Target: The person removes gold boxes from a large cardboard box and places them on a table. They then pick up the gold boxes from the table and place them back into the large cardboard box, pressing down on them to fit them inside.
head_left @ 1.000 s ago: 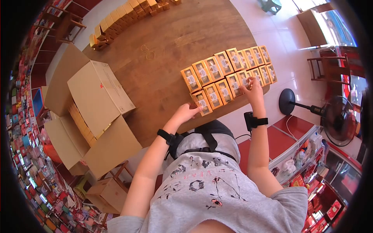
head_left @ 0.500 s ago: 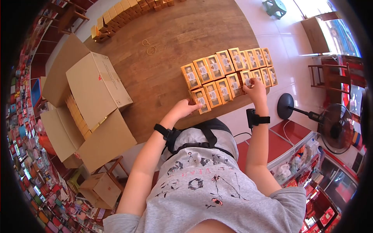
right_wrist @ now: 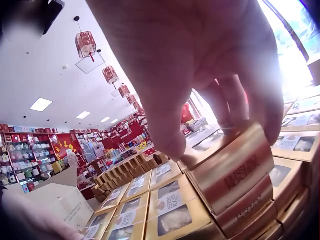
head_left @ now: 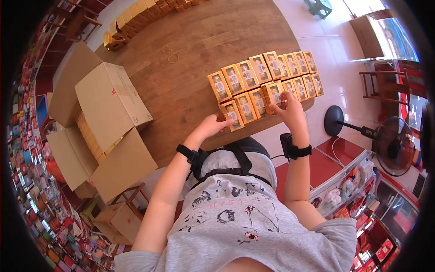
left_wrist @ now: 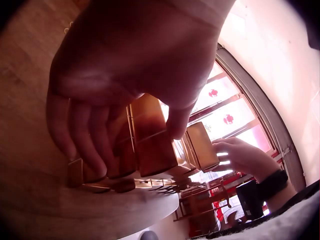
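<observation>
Gold window boxes [head_left: 245, 75] stand close together in two rows at the table's near right edge. My right hand [head_left: 293, 114] pinches one gold box [right_wrist: 232, 172] between thumb and fingers. That box sits higher than its neighbours in the near row, and its window faces up. At the near left corner of the group, my left hand [head_left: 209, 127] grips the end gold box [head_left: 232, 115], thumb on the near side and fingers round the left side. The left wrist view shows those fingers [left_wrist: 85, 135] curled along the gold boxes, partly hiding them.
A large open carton [head_left: 108, 97] holding more gold boxes stands left of the table [head_left: 181, 86]. Another line of gold boxes [head_left: 136, 18] runs along the far edge. Rubber bands [head_left: 172, 57] lie mid-table. A fan [head_left: 393, 145] stands at right.
My right hand has shifted left along the near row, from a box further right to the one it now holds raised. My left hand stays at the corner box.
</observation>
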### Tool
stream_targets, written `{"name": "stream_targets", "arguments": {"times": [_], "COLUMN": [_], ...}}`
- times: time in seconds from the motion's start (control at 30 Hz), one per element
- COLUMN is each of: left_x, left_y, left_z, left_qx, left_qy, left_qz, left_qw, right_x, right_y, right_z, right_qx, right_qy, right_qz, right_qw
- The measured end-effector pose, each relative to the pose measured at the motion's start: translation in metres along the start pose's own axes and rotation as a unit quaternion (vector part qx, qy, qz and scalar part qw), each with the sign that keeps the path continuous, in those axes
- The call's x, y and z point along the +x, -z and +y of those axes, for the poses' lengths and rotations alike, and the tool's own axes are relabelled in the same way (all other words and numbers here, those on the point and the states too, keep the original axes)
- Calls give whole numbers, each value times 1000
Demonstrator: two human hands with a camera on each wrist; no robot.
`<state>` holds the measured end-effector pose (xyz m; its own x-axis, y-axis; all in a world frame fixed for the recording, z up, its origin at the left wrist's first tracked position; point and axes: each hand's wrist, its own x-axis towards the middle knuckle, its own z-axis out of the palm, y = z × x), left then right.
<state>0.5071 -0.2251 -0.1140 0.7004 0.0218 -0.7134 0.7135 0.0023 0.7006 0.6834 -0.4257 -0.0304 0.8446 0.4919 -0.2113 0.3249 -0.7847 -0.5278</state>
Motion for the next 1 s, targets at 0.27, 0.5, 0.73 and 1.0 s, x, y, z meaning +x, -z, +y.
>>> {"name": "stream_targets", "arguments": {"times": [0.27,0.5,0.73,1.0], "left_x": [-3,2,0,2], "left_y": [-1,-3,-2,-3], "left_z": [-1,-5,-4,-6], "left_qx": [-18,-28,-8,-3], "left_qy": [-12,-13,-17,-20], "left_qz": [19,3,10,24], "left_qw": [1000,1000,1000,1000], "right_x": [18,1,5,1], "right_y": [-21,-31,-29,-9], "right_z": [46,-7,-25,-30], "right_qx": [218,-29,-121,-138], "right_qy": [-101,25,-96,-94], "right_qz": [-61,76,40,59], "right_qw": [969,996,987,984]}}
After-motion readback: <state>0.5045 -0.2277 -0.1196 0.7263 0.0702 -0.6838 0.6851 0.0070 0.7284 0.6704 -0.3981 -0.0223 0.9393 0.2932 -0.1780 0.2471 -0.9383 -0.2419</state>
